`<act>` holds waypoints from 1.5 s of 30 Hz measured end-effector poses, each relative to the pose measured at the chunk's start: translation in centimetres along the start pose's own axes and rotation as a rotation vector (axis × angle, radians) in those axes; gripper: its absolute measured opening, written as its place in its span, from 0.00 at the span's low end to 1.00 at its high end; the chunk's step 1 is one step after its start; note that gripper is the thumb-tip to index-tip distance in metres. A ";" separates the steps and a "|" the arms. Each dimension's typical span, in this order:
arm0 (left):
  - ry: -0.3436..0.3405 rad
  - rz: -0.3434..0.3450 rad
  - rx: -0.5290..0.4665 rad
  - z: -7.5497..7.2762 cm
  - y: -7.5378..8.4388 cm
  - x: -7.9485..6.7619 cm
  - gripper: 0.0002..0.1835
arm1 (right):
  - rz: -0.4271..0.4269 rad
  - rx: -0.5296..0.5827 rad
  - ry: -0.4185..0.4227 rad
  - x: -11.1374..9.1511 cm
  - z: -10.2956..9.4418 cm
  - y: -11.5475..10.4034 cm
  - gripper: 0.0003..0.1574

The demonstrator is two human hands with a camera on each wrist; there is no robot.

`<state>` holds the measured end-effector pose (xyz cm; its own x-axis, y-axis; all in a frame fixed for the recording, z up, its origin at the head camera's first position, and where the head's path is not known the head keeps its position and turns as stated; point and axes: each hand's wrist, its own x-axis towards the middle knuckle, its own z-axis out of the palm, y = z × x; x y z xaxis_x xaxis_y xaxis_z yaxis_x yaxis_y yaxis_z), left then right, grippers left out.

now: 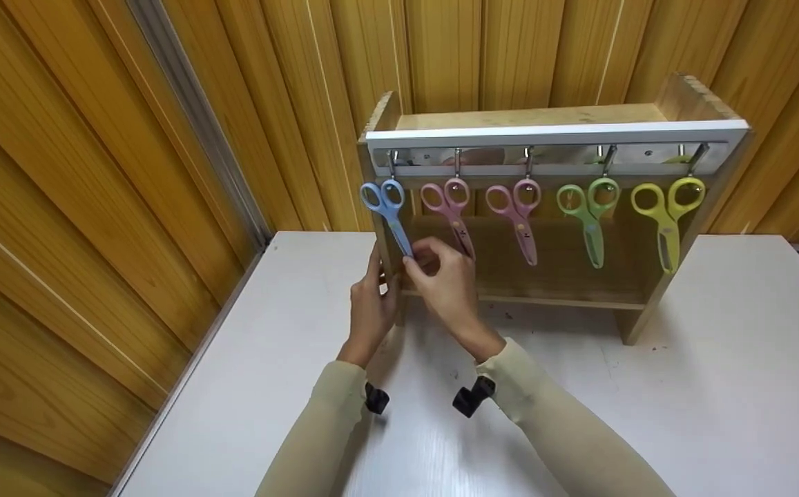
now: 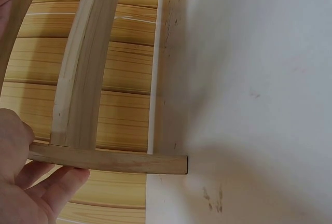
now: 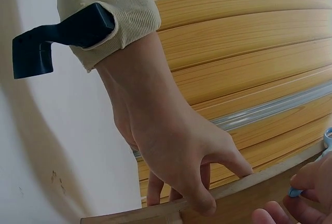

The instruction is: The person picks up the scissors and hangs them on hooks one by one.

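Observation:
Blue scissors point(image 1: 392, 215) hang by one finger loop from the leftmost hook of a wooden rack point(image 1: 565, 302). My right hand point(image 1: 451, 286) pinches their blade tip between thumb and finger; in the right wrist view a bit of the blue tip point(image 3: 294, 192) shows at its fingers. With my left hand point(image 1: 370, 310) I grip the rack's left side panel. The left wrist view shows that hand's fingers point(image 2: 65, 185) curled around the panel's edge, and the right wrist view shows its thumb point(image 3: 199, 198) on the near side.
Pink scissors point(image 1: 446, 200), more pink scissors point(image 1: 515, 203), green scissors point(image 1: 590, 214) and yellow scissors point(image 1: 667, 214) hang from the other hooks on the metal strip point(image 1: 558, 156). The rack stands on a white table point(image 1: 247, 359) before a wood-patterned wall point(image 1: 509, 55).

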<state>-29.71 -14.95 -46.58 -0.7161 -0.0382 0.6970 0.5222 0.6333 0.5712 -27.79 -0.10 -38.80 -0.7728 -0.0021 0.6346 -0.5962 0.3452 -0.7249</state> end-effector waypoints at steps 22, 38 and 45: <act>-0.005 -0.015 -0.018 0.1 -0.1 0.0 0.36 | -0.007 -0.020 0.007 -0.2 0.0 0.1 0.05; -0.002 0.001 0.007 0.0 -0.1 -0.1 0.37 | 0.037 -0.043 -0.025 -0.5 -0.1 0.4 0.07; -0.005 -0.010 0.009 0.0 0.0 0.0 0.37 | 0.039 -0.045 -0.026 -0.4 -0.2 0.3 0.07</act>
<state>-29.69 -14.95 -46.53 -0.7235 -0.0407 0.6891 0.5107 0.6401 0.5740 -27.61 0.19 -39.26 -0.8009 -0.0123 0.5986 -0.5558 0.3873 -0.7356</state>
